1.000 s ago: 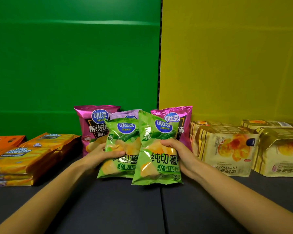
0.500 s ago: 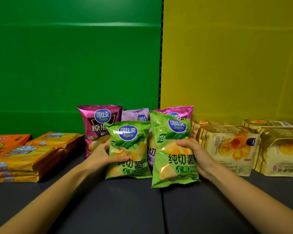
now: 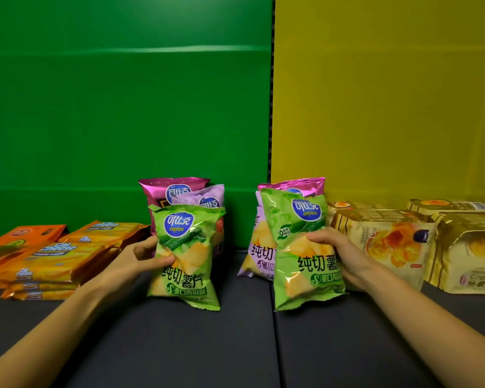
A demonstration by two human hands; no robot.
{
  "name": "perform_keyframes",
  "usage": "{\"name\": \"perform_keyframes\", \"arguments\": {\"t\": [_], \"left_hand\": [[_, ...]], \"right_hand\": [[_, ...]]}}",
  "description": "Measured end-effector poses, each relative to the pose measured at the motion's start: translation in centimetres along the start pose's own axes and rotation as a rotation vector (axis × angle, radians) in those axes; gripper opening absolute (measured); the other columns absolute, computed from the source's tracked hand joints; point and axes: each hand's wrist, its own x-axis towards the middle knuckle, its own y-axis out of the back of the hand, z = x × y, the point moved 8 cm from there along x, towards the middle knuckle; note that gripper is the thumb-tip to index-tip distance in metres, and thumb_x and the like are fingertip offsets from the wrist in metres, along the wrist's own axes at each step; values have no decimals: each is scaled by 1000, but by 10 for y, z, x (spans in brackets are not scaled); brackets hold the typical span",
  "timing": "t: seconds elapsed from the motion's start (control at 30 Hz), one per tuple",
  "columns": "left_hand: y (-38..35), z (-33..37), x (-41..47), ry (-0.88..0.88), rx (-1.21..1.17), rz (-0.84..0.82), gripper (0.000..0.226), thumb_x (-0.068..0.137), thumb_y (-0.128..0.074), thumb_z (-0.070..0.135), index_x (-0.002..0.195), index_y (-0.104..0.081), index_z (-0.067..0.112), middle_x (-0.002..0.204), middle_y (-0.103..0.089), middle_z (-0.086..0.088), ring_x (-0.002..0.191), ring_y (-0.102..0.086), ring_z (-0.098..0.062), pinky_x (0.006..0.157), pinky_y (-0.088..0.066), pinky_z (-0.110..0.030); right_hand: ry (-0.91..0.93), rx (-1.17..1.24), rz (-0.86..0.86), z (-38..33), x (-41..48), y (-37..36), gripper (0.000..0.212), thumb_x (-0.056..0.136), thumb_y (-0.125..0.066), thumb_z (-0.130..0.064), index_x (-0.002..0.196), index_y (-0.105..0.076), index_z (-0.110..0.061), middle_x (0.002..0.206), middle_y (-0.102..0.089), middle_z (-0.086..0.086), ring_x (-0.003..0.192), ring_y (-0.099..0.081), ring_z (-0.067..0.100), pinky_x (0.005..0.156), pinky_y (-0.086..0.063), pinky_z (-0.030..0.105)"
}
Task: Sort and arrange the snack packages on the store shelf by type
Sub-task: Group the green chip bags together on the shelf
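My left hand (image 3: 140, 259) grips a green Copico chip bag (image 3: 186, 256) upright on the dark shelf (image 3: 235, 345). My right hand (image 3: 339, 253) grips a second green chip bag (image 3: 300, 247), tilted slightly left. Behind the left green bag stand a magenta chip bag (image 3: 163, 189) and a pale purple chip bag (image 3: 207, 196). Behind the right green bag there is another magenta bag (image 3: 305, 184) and a pale purple bag (image 3: 256, 253). A gap separates the two groups.
Orange cheese-wafer packs (image 3: 53, 259) are stacked flat at the left. Gold croissant packages (image 3: 387, 242) stand at the right, one more (image 3: 468, 253) at the edge. A green panel (image 3: 123, 107) and a yellow panel (image 3: 389, 107) form the back wall.
Both hands have moved apart with their green bags, left bag to the left and right bag to the right. A gap has opened, and the purple bags behind now show.
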Motion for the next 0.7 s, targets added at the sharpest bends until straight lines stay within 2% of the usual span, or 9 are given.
{"name": "perform_keyframes", "arguments": {"t": [0.07,0.17,0.23,0.33,0.43,0.5,0.57,0.63,0.7], "left_hand": [[3,-2,-1,-6,-12,23,86,28,-95,33,106,-67,11,108,-72,-15,92,-71,-22,72,-59,-28],[4,-1,-4,-38,-20,33,84,28,-95,32,104,-68,11,109,-71,-16,92,-71,-23,71,-59,-29],[9,-2,-4,-54,-19,62,78,30,-95,31,101,-71,12,117,-67,-17,97,-70,-25,72,-59,-30],[30,-5,-2,-90,29,150,71,33,-94,35,98,-74,16,134,-54,-9,119,-57,-26,91,-54,-41],[36,-4,1,-130,63,155,69,38,-92,36,102,-73,17,142,-47,-4,132,-43,-27,106,-38,-54],[31,-4,5,-111,23,121,65,37,-93,32,97,-74,18,139,-48,-11,127,-49,-29,98,-48,-48],[22,0,9,-90,-22,88,60,34,-92,22,90,-75,13,127,-57,-16,107,-64,-25,78,-58,-32],[18,2,12,-76,-37,56,73,26,-93,22,93,-70,7,106,-72,-13,86,-72,-18,65,-58,-24],[17,2,16,-60,-30,42,90,19,-94,30,99,-63,6,93,-76,-9,81,-73,-18,64,-58,-24]], "right_hand": [[24,-19,-23,0,3,-3,71,26,-82,-31,92,-61,-18,68,-74,1,59,-70,15,50,-56,25],[51,-52,-8,3,9,-5,78,36,-78,-29,111,-56,-18,83,-75,2,68,-72,17,55,-57,28],[93,-103,37,3,11,-3,93,37,-80,-31,123,-48,-21,103,-70,7,80,-71,20,58,-57,28],[182,-140,93,1,11,1,101,42,-82,-36,133,-39,-31,133,-52,8,105,-64,26,67,-56,27],[186,-161,140,4,10,8,112,36,-85,-53,135,-37,-34,139,-46,5,114,-59,26,74,-57,29],[171,-170,144,4,10,9,115,31,-84,-59,133,-40,-31,133,-55,6,111,-61,25,76,-56,30],[149,-157,134,5,10,8,116,29,-85,-59,132,-42,-29,125,-61,6,107,-64,25,75,-56,29],[137,-146,131,6,11,10,114,27,-85,-58,130,-44,-28,120,-65,5,101,-67,22,73,-56,29],[129,-140,125,6,11,9,113,26,-86,-57,128,-47,-27,115,-68,4,94,-70,18,68,-56,26]]}}
